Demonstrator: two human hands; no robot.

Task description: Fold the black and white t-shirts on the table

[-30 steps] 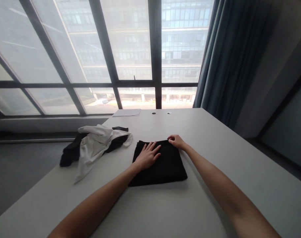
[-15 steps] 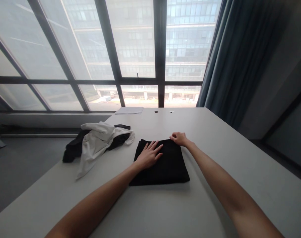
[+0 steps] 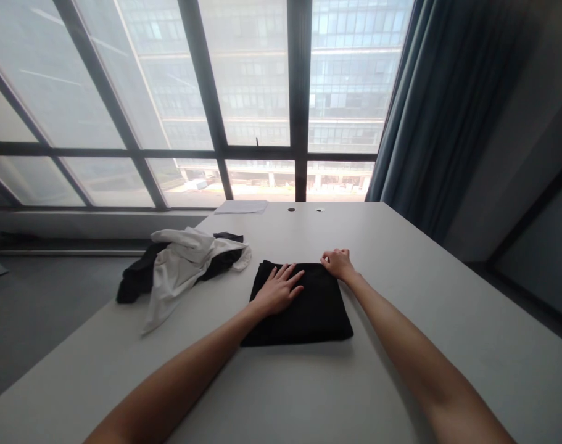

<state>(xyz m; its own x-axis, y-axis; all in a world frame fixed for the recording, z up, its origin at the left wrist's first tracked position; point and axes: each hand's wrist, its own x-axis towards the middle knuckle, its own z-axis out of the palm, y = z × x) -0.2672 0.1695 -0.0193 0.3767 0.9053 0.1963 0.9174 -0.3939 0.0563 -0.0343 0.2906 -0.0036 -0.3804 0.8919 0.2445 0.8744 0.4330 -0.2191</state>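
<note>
A folded black garment [image 3: 308, 311] lies flat on the pale grey table [image 3: 401, 296] in front of me. My left hand [image 3: 277, 288] rests open on its left half, fingers spread and pressing down. My right hand [image 3: 338, 263] is at the garment's far right corner, fingers curled and pinching the cloth's edge.
A loose heap of white cloth [image 3: 183, 265] over black cloth [image 3: 135, 280] lies at the table's left edge. A sheet of paper [image 3: 242, 207] and two small cable holes [image 3: 292, 209] sit at the far end by the window. A dark curtain [image 3: 429, 111] hangs to the right.
My right hand has shifted slightly right along the garment's far edge and curled tighter on the corner. My left hand stays flat on the cloth.
</note>
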